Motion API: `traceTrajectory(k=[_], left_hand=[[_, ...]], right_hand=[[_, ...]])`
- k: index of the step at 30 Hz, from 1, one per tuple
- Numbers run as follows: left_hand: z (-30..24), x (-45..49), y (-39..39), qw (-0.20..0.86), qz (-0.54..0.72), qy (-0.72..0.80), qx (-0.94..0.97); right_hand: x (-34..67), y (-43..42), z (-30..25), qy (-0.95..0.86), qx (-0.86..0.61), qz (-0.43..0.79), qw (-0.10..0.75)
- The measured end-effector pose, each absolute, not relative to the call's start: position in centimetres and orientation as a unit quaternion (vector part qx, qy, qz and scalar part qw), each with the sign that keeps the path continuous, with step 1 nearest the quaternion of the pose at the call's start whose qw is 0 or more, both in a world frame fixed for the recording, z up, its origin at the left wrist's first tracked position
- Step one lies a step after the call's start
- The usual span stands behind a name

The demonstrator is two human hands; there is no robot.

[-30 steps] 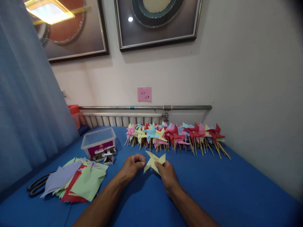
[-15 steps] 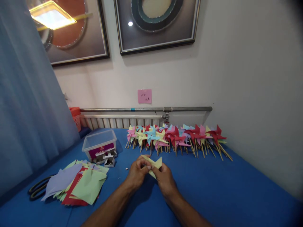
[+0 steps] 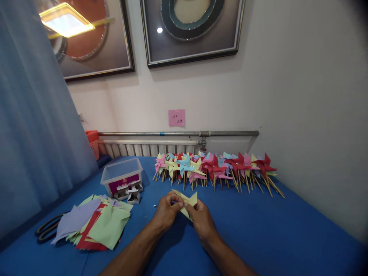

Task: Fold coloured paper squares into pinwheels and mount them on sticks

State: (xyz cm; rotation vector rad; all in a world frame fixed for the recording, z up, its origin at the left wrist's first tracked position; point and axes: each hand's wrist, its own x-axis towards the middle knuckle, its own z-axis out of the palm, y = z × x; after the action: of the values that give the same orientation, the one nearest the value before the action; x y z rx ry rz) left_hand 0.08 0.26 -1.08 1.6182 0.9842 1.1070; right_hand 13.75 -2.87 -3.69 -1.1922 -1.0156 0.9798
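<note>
Between my hands is a pale yellow paper pinwheel (image 3: pixel 191 199), its corners folded in and pointed blades sticking out. My left hand (image 3: pixel 167 210) pinches it from the left, thumb and fingers at its middle. From the right, my right hand (image 3: pixel 202 220) grips the paper, its thumb close to the left thumb. The fingers cover the pinwheel's centre. On the blue cloth just left of my left hand lies a small shiny pin (image 3: pixel 154 206). Small open boxes (image 3: pixel 133 196) stand further left; their contents are hard to make out.
Finished paper pinwheels (image 3: pixel 214 166) on sticks lie along the back. At left are stacked coloured paper sheets (image 3: pixel 110 226), black-handled scissors (image 3: pixel 47 228) partly under them, and a clear plastic tub (image 3: pixel 121 170). A blue curtain (image 3: pixel 37 115) hangs at the left; a pipe (image 3: pixel 230 133) runs along the wall.
My hands hold the yellow pinwheel in nearly the same pose. The whole view has shifted very slightly; nothing was picked up or let go.
</note>
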Motion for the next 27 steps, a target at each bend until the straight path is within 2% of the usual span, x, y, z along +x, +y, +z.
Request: traceTrajectory(k=[10,27], left_hand=[[-1.13,0.12,0.28,0.507,0.432,0.413,0.621],[-1.19,0.39,-0.19,0.482,0.452,0.420,0.622]], right_hand=[[13.66,-2.73,-3.57,-0.434,-0.494,0.442,0.610],[13.68,-2.77,-3.32,-0.440,-0.508,0.434,0.600]])
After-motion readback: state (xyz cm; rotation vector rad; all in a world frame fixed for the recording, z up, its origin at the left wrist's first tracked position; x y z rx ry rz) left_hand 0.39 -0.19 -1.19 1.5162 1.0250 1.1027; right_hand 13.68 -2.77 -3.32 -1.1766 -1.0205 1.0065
